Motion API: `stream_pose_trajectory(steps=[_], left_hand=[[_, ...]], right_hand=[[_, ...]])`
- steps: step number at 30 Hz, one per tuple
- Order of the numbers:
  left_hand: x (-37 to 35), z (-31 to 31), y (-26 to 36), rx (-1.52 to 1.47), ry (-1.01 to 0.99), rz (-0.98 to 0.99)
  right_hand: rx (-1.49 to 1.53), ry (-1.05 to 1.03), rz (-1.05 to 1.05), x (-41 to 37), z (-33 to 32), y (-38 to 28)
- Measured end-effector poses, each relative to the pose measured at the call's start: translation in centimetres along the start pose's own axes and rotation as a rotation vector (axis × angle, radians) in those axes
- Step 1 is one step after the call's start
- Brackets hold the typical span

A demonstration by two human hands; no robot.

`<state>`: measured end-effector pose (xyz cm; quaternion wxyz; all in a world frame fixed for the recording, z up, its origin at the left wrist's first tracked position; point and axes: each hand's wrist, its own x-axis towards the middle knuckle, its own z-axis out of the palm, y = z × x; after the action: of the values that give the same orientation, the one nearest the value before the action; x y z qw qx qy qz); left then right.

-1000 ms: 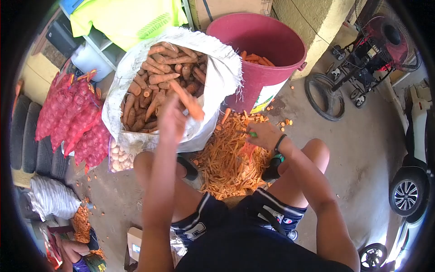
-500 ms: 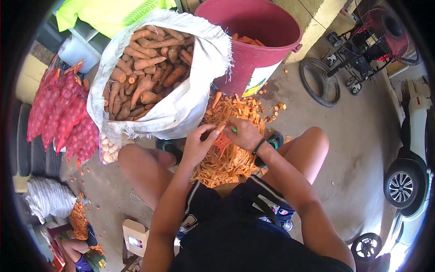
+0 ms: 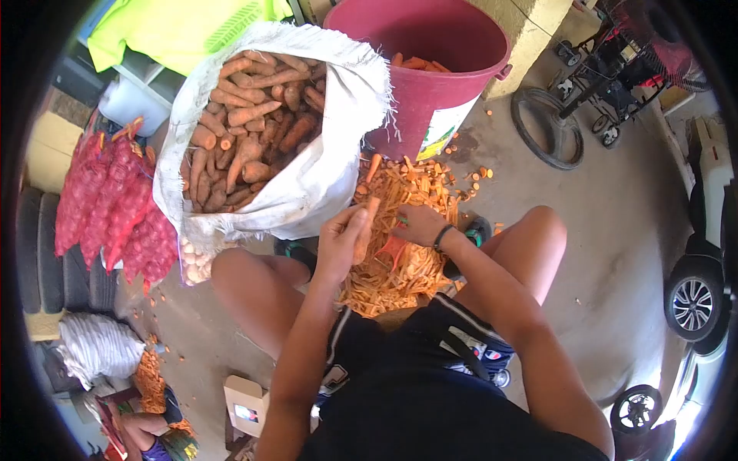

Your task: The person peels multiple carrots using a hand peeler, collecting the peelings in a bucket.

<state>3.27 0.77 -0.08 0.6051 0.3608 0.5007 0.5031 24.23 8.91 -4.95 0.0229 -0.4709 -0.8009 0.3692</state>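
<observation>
My left hand (image 3: 341, 237) is closed around a carrot (image 3: 372, 207), which stands roughly upright with its upper end poking out above the fingers. Beside it, my right hand (image 3: 422, 226) is closed on a green peeler (image 3: 401, 221), mostly covered by the fingers. The peeler is apart from the carrot. Below both hands, a heap of carrot peelings (image 3: 384, 288) lies on the floor between my feet. A red plastic piece (image 3: 393, 249) shows among the peelings under my right hand. Another carrot (image 3: 373, 168) lies at the heap's far edge.
A white sack (image 3: 330, 173) full of unpeeled carrots (image 3: 250, 154) stands ahead on the left. Behind the heap is a maroon bin (image 3: 400, 115) with carrots inside. Red net bags of onions (image 3: 108, 200) are at the left. A person's leg (image 3: 142, 426) shows at lower left.
My hands have moved apart. The left has drawn the carrot toward me and turned it more upright; the right has shifted slightly right with the peeler. The view has shifted a little.
</observation>
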Motion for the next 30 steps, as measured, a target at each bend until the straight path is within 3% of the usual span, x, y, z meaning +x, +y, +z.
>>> stream_pose_trajectory(steps=[2, 5, 8, 15, 18, 21, 22, 25, 28, 30], left_hand=[[0.5, -2.1, -1.7, -0.163, 0.059, -0.148], [0.6, -1.5, -1.3, -0.375, 0.113, -0.139], [0.5, -0.7, -1.4, -0.456, 0.006, -0.172], [-0.2, 0.0, -0.9, -0.419, -0.091, -0.198], [-0.3, -0.8, -1.1, -0.345, -0.118, -0.241], [-0.6, -0.5, -0.4, -0.33, -0.087, -0.275], [-0.3, -1.4, -1.2, -0.346, -0.104, -0.273], [0.1, -0.2, -0.7, -0.412, -0.033, -0.245], [0.1, 0.1, -0.5, -0.358, -0.052, -0.214], [-0.5, -0.3, -0.8, -0.316, -0.088, -0.237]], right_hand=[[0.148, 0.084, -0.075, -0.4, -1.3, -0.3], [0.323, 0.179, -0.148, -1.2, -3.4, -2.9], [0.481, 0.348, -0.318, -2.4, -3.1, -5.1], [0.3, 0.447, -0.439, -2.2, -3.8, -5.2], [0.178, 0.726, -0.366, -0.4, -5.1, -2.0], [0.105, 0.763, -0.117, -0.4, -7.1, -1.0], [0.338, 0.683, -0.085, -0.8, -7.0, -1.6], [0.36, 0.575, -0.397, -2.4, -3.4, -4.0], [0.263, 0.454, -0.447, -3.0, -3.1, -5.3], [0.172, 0.596, -0.424, -1.9, -3.4, -4.1]])
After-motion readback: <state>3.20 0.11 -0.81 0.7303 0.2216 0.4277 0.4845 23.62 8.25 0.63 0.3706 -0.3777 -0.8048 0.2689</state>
